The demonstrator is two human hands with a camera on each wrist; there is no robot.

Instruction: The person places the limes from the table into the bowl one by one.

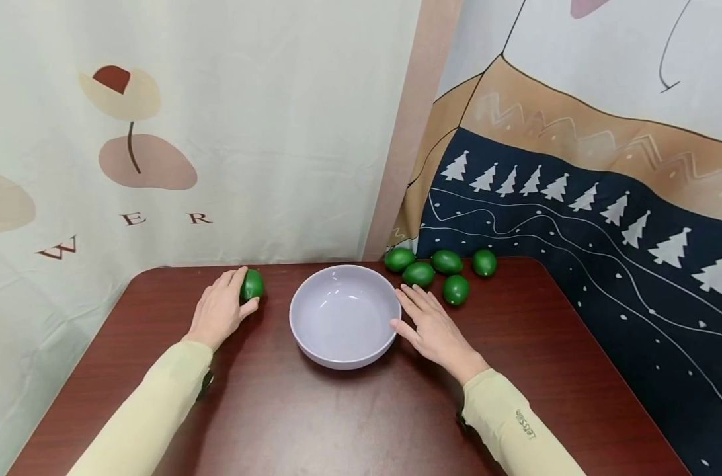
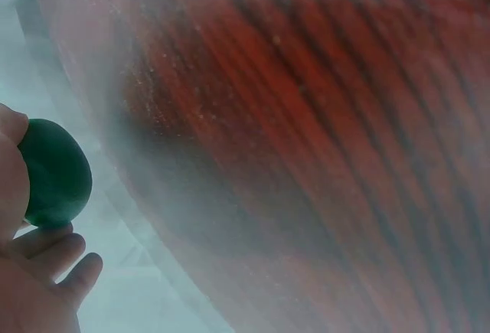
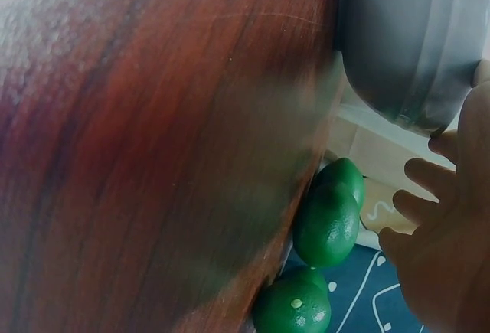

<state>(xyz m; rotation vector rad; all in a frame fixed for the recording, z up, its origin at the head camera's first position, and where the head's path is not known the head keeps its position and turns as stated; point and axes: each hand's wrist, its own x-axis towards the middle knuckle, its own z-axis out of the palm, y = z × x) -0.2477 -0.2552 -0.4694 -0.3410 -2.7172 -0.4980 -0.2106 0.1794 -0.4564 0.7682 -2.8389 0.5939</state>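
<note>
Toward the table's back left, my left hand (image 1: 219, 309) holds a green lime (image 1: 252, 285) between thumb and fingers. The left wrist view shows the same lime (image 2: 57, 172) against the palm side, with the fingers (image 2: 57, 255) curving beneath it. A wide lavender bowl (image 1: 344, 316) stands at the middle of the table, its inside bare. My right hand (image 1: 437, 330) is at the bowl's right side, fingers loosely extended and fingertips right at the rim. In the right wrist view the bowl's outer wall (image 3: 402, 38) is beside that hand.
Several more limes (image 1: 447, 262) lie loose at the back of the brown table (image 1: 289, 423), just beyond my right hand. Behind the table hangs a pale printed curtain (image 1: 289, 132); a dark blue cloth with white trees (image 1: 554, 188) covers the right side.
</note>
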